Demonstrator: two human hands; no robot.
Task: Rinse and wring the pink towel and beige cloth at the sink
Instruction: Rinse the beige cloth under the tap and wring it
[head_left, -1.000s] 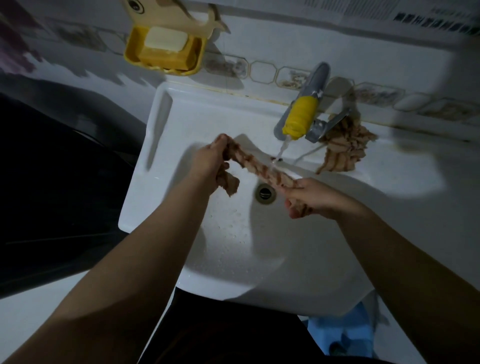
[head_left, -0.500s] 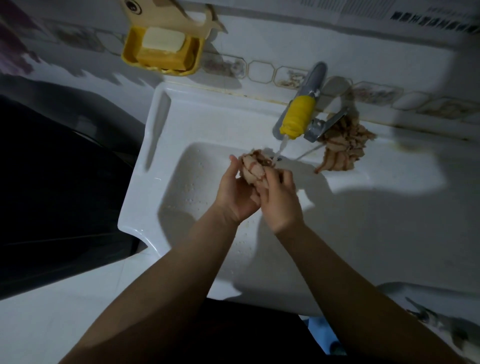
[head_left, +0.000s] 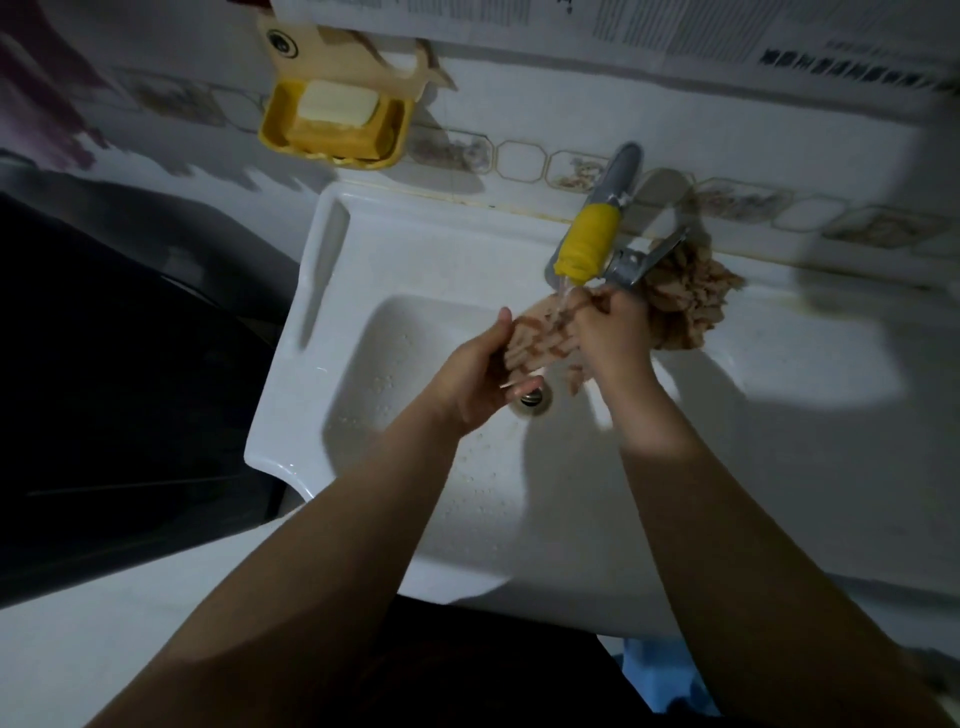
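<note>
A bunched pinkish striped cloth (head_left: 540, 340) sits between both hands over the white sink basin (head_left: 415, 332), right under the running water from the yellow-tipped tap (head_left: 589, 244). My left hand (head_left: 480, 374) grips its left side from below. My right hand (head_left: 613, 332) grips its right side, fingers curled over it. A second, beige-pink crumpled cloth (head_left: 685, 296) lies on the sink's rim behind my right hand, next to the tap handle (head_left: 647, 260). The drain (head_left: 531, 399) shows just beneath my left hand.
A yellow soap dish (head_left: 335, 124) with a soap bar hangs on the tiled wall at upper left. A dark surface lies left of the sink. Something blue (head_left: 660, 675) shows below the sink's front edge.
A second ago the cloth was stretched out twisted between my hands. Then both hands brought it together into a bunch, and now they hold it under the tap stream, slightly spread.
</note>
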